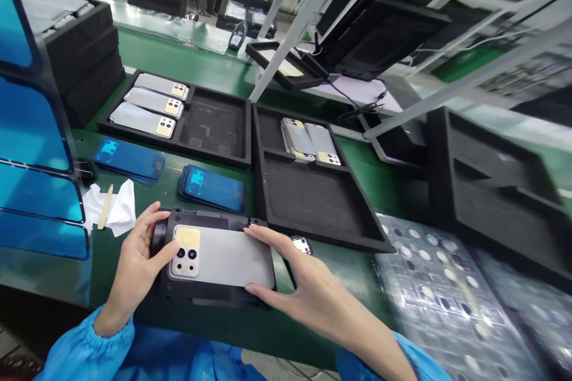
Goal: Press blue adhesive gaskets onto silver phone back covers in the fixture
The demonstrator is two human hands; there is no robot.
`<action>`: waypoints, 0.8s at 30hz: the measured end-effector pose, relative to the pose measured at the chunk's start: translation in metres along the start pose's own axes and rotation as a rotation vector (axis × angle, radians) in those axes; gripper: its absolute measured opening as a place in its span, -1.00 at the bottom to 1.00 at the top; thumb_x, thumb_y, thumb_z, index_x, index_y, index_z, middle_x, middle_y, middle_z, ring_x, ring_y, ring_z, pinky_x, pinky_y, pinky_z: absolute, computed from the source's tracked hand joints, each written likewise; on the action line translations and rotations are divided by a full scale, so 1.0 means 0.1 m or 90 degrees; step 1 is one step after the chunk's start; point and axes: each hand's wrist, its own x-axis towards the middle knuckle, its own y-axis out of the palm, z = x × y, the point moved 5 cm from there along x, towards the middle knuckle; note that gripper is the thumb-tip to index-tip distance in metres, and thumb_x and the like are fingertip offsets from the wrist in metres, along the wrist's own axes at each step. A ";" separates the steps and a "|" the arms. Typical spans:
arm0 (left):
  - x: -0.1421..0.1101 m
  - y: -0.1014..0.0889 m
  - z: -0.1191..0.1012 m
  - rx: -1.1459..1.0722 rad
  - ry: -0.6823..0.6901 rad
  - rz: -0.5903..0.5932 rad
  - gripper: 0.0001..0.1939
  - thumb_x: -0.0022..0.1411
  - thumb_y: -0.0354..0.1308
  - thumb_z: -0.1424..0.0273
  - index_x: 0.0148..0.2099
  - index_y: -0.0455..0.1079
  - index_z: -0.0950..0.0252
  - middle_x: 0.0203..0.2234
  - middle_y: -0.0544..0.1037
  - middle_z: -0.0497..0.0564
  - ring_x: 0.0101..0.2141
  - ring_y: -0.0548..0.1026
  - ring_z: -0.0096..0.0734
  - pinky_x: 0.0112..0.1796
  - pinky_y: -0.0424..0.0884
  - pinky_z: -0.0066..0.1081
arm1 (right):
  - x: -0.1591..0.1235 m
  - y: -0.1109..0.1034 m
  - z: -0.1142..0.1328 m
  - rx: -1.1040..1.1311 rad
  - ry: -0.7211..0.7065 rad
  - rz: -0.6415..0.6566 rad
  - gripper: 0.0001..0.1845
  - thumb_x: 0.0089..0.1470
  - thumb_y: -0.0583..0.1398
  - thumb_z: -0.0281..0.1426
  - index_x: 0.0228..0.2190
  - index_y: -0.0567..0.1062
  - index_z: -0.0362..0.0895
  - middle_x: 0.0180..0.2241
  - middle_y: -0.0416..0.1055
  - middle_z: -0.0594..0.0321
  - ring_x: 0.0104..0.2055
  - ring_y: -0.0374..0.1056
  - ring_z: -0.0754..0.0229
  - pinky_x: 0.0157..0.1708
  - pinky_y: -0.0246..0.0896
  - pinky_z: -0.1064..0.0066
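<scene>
Green-topped bench [313, 309]. Silver phone back cover [232, 256] seated camera end left in black fixture [210, 294], apparently for alignment; its right end is straddled by spread right hand [308, 286], left thumb resting by lenses, left hand [138, 256] curled over fixture's edge.

The green-topped workbench [250, 327] carries a black fixture [210, 297], two stacks of blue film sheets [214, 191], a white cloth [123, 208], black foam trays [319, 199] and a clear plastic blister tray [424, 297].
</scene>
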 end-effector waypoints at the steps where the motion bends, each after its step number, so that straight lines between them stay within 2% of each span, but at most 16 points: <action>1: 0.00 0.00 0.00 0.001 0.002 0.000 -0.53 0.05 0.44 0.23 0.00 0.45 0.18 0.39 0.22 0.11 0.36 0.22 -0.04 0.27 0.34 -0.22 | 0.01 0.00 0.00 0.008 0.004 0.006 -0.24 0.11 0.28 -0.38 0.29 0.18 0.04 0.29 0.35 0.13 0.28 0.36 -0.04 0.22 0.40 0.15; 12: 0.00 -0.01 -0.02 0.002 0.001 0.000 -0.52 0.05 0.43 0.20 0.00 0.44 0.18 0.39 0.22 0.11 0.37 0.21 0.00 0.28 0.32 -0.19 | 0.06 0.02 0.01 0.045 0.036 0.042 -0.24 0.12 0.27 -0.38 0.30 0.17 0.09 0.33 0.28 0.18 0.32 0.30 -0.04 0.21 0.40 0.12; 20: 0.04 0.00 -0.04 0.034 0.019 0.041 -0.45 0.08 0.42 0.23 0.11 0.38 0.14 0.41 0.18 0.07 0.39 0.15 -0.09 0.27 0.34 -0.24 | 0.08 0.04 0.02 0.060 0.049 0.056 -0.23 0.13 0.27 -0.39 0.30 0.14 0.05 0.36 0.23 0.15 0.37 0.23 -0.04 0.28 0.31 0.07; 24: 0.05 0.00 -0.05 0.037 0.021 0.053 -0.46 0.09 0.39 0.20 0.09 0.37 0.16 0.43 0.11 0.10 0.40 0.14 -0.04 0.25 0.36 -0.21 | 0.09 0.04 0.01 0.067 0.041 0.058 -0.22 0.13 0.28 -0.40 0.30 0.12 0.03 0.37 0.21 0.13 0.39 0.17 -0.02 0.32 0.25 0.04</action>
